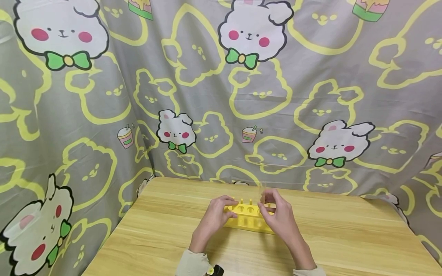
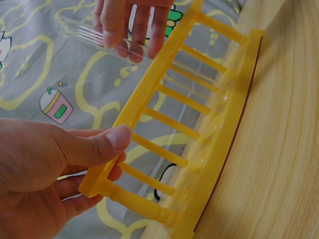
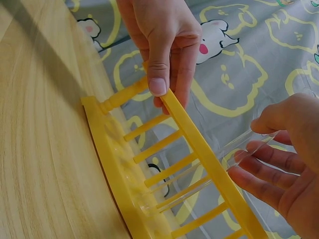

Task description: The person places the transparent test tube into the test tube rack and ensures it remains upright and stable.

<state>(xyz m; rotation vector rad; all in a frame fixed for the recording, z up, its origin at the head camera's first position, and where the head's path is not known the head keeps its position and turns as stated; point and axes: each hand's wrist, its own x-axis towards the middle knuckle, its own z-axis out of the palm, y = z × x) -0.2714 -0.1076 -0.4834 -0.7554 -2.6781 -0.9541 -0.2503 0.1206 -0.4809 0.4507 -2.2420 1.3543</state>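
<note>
A yellow test tube rack (image 1: pixel 249 229) stands on the table. My left hand (image 1: pixel 215 214) grips its left end; in the left wrist view the thumb lies on the top rail (image 2: pixel 153 82) and fingers curl beneath. Above the rack toward its right side, my right hand (image 1: pixel 282 214) pinches a clear test tube (image 1: pixel 263 191) between thumb and fingers. Seen from the right wrist, the tube (image 3: pixel 241 143) passes through the top rail, its lower part between the rack's upright rods (image 3: pixel 177 169). The tube's see-through lower end is faint near the base.
The wood-grain table (image 1: pixel 155 218) extends to both sides and in front of the rack. A grey cloth (image 1: pixel 214 96) with rabbit prints hangs behind the table and along its sides. A small black object (image 1: pixel 217 270) shows by the left sleeve (image 1: pixel 193 263).
</note>
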